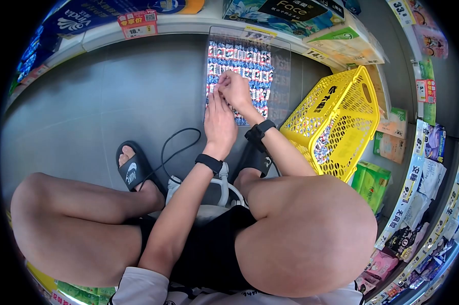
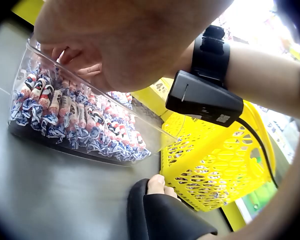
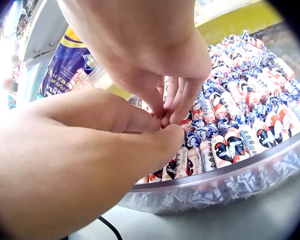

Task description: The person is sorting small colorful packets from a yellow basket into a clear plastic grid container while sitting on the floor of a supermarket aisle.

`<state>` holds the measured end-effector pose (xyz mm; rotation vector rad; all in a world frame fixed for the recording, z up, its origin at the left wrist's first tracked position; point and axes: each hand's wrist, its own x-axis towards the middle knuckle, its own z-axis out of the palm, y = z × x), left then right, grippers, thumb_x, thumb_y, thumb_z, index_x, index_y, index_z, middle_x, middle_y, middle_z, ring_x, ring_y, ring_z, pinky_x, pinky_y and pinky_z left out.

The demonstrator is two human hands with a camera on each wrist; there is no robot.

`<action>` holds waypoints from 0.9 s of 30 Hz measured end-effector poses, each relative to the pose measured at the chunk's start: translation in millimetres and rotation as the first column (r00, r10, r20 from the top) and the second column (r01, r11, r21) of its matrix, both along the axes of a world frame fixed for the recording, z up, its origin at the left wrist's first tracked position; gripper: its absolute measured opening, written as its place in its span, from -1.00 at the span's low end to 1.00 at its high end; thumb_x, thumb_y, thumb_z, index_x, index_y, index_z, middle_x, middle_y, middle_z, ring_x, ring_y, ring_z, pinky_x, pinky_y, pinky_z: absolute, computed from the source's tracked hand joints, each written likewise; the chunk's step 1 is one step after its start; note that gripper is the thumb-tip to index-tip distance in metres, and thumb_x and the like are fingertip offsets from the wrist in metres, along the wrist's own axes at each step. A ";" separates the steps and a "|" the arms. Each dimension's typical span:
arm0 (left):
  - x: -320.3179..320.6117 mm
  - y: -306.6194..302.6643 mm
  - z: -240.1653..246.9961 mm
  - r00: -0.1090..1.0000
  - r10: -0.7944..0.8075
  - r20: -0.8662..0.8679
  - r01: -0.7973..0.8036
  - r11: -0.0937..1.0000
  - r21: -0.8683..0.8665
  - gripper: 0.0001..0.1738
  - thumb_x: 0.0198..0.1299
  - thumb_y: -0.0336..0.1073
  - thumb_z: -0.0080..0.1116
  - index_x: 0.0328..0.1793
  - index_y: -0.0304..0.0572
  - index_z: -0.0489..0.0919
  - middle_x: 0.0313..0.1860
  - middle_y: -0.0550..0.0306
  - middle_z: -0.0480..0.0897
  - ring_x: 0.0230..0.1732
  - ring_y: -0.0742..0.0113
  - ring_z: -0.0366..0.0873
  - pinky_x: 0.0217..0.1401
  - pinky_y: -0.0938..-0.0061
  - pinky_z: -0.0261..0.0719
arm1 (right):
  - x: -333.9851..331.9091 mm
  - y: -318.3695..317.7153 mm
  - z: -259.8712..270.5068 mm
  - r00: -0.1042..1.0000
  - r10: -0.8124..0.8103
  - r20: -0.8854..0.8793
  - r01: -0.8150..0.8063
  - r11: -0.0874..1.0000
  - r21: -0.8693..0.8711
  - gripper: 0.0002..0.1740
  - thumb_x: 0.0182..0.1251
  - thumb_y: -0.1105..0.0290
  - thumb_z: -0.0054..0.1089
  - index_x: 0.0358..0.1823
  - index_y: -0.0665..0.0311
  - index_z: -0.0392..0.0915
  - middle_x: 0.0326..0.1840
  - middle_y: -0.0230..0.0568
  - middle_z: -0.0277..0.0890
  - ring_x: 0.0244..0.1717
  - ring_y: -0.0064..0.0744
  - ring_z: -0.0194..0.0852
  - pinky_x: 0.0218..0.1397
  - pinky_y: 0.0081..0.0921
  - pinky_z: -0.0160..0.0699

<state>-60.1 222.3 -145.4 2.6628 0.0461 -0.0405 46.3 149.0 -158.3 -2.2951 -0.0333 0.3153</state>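
Observation:
A clear plastic bin on the grey floor holds several wrapped white, red and blue candies. Both hands are over it. My left hand lies with fingers straight, its tips on the candies. My right hand is just beyond it, fingers curled and bunched. In the right wrist view the right hand pinches down among the candies against the left hand's fingertip; the candy it pinches is mostly hidden. The left wrist view shows the right hand reaching into the bin.
A yellow perforated basket stands tilted right of the bin with candies inside. Shelves of tissue packs ring the aisle. I crouch; a sandalled foot and a black cable lie near my knees.

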 end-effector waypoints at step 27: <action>-5.1 -1.5 -0.3 1.000 0.013 -0.005 -0.013 1.000 0.008 -0.18 0.42 -0.10 0.17 0.59 -0.65 0.25 0.64 -0.38 0.25 0.66 -0.29 0.17 0.68 -0.04 0.20 | 2.8 -0.8 3.0 0.994 0.082 -0.071 -0.080 0.996 0.029 -0.78 0.26 0.55 0.43 -0.06 0.31 0.74 -0.39 -0.15 0.78 -0.33 -0.37 0.84 -0.19 -0.44 0.78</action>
